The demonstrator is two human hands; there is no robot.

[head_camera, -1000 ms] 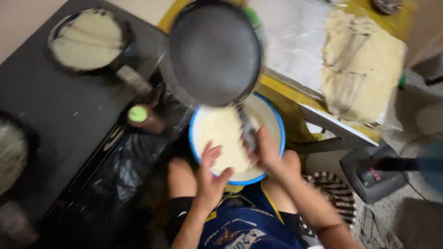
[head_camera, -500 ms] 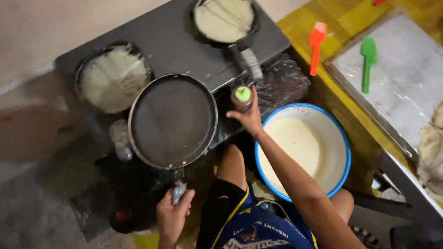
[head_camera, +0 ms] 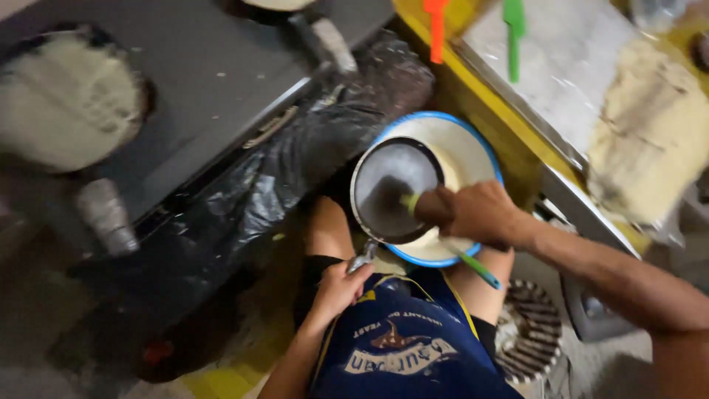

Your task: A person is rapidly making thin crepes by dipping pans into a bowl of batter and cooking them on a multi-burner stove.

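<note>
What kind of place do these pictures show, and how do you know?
Probably a small food-making spot for thin pancakes or wrappers. A blue-rimmed bowl of pale batter sits by the person's knees, a dark griddle carries a pale round sheet, and finished sheets are stacked on a metal tray.

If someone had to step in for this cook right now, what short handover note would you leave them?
Left hand: grips the handle of the small dark pan, held over the blue-rimmed bowl of batter.
Right hand: holds a green-handled brush with its tip against the pan's surface.
Around: two more pans with pale rounds on the dark stove top, upper left; a stack of cooked sheets on the tray at right; orange spatula and green spatula lie at the top.
Done: several sheets stacked.
Left: the held pan carries no batter yet, as far as I can tell.
</note>
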